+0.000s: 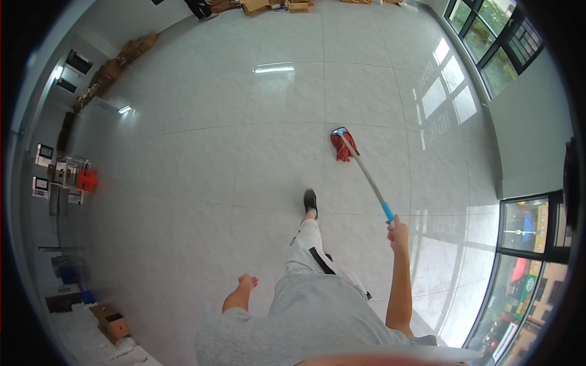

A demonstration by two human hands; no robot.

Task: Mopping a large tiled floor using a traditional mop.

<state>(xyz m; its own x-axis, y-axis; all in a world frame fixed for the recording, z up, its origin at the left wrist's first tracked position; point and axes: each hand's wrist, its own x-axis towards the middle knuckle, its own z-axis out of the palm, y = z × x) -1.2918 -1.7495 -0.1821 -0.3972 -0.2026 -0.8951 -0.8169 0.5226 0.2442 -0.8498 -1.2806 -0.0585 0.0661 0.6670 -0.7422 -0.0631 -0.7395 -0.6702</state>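
Much floor point(183, 171) separates walls point(532, 137) from the mop point(367, 177) the right hand point(398, 233) grips; left hand point(247, 281) loosely open.

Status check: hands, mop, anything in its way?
Right hand grips mop; left hand empty. Red mop head on floor. No obstacle beside it; dark shoe apart.

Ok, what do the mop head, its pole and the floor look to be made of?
Mop head: probably fabric or yarn, matte red, in loose strands. Pole: perhaps metal, smooth and pale grey, though coated plastic is possible. Floor: likely ceramic or stone tile, polished, with thin seams and bright reflections.
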